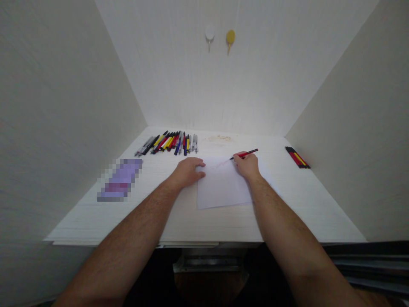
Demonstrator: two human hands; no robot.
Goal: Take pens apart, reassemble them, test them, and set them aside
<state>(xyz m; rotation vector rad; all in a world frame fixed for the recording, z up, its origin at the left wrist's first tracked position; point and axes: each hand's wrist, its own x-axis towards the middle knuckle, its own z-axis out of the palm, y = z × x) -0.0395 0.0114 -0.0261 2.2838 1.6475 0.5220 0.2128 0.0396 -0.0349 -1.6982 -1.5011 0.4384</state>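
Observation:
A red pen (248, 153) with black ends is gripped in my right hand (248, 165), tilted, its tip at the upper part of a sheet of white paper (220, 192). Faint marks show on the sheet near the tip. My left hand (189, 171) rests at the paper's upper left edge, thumb and fingers apart, holding nothing. Beyond that hand lies a row of several pens (169, 143) in red, yellow, black, blue and clear. At the far right, a smaller group of red, yellow and black pens (298, 157) lies close together.
A pixelated purple item (121, 177) lies on the left of the white desk (185, 226). Panels stand at the left, right and back. A white hook (209, 33) and a yellow hook (230, 37) are on the back wall. Pale brownish smudges (222, 138) mark the desk's rear.

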